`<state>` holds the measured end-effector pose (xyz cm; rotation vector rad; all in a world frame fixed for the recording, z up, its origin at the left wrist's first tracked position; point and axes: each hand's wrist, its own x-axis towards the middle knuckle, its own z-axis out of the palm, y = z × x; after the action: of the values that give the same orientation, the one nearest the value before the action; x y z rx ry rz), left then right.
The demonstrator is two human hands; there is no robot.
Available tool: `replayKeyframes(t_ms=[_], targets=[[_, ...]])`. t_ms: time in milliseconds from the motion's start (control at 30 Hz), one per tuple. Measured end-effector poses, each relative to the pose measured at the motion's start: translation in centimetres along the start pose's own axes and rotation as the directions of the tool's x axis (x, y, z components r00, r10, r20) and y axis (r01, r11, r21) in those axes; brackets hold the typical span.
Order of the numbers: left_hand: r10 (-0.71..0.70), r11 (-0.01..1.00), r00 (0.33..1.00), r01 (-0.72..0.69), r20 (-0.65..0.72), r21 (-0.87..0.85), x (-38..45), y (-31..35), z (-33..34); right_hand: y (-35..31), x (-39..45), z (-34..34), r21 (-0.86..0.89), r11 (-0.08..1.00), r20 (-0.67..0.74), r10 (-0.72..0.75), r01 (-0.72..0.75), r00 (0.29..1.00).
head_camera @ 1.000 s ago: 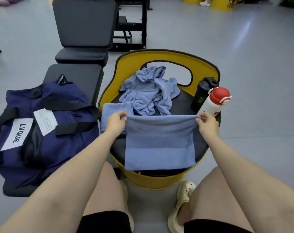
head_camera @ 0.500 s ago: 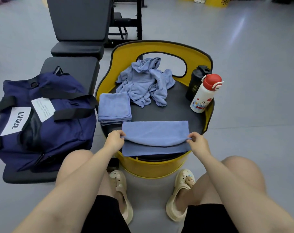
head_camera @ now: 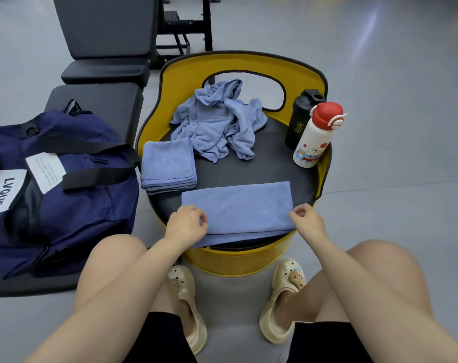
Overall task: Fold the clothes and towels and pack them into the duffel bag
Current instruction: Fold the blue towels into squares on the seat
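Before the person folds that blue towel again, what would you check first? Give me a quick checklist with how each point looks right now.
1. Towel lies flat on the stool seat: ok, though its near edge hangs slightly over the front.
2. Left hand at the towel's near left corner: ok, fingers curled at the edge.
3. Right hand at the near right corner: ok for place; whether it grips the cloth, cannot tell.
4. Fold path free: ok, the folded towel stack and white bottle stand apart from the towel.
5. Duffel bag open for packing: cannot tell.
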<state>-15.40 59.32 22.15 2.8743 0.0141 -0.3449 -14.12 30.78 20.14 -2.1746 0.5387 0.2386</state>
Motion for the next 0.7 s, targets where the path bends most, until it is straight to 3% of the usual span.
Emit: replayKeyframes(t_ms=[100,167,467,533,600,700], targets=[[0.176,0.983,0.981,-0.17,0.087,-0.071,0.5,2.3,1.5,-0.2,0.7,0.4,0.033,0.999,-0.014,0.018,-0.018,1.0],[0.224,0.974,0.964,-0.227,0.144,0.004,0.7,3.2,2.5,0.0,1.0,0.6,0.08,0.997,-0.057,0.025,-0.02,0.998],[0.233,0.969,0.972,-0.235,0.034,0.082,0.2,1.2,3.4,0.6,2.4,0.4,0.218,0.975,-0.16,-0.01,0.045,0.987],[0.231,0.97,0.973,-0.231,0.007,0.082,-0.1,0.7,3.4,0.4,2.3,0.5,0.134,0.988,-0.164,-0.049,0.071,0.985],[0.24,0.969,0.971,-0.238,-0.014,0.069,-0.4,0.6,3.4,0.2,1.7,1.0,-0.098,0.983,-0.192,-0.174,0.158,0.966],[0.248,0.965,0.968,-0.243,-0.046,0.093,-1.0,0.1,3.4,-0.4,0.3,2.1,-0.431,0.812,-0.163,-0.5,0.395,0.85]])
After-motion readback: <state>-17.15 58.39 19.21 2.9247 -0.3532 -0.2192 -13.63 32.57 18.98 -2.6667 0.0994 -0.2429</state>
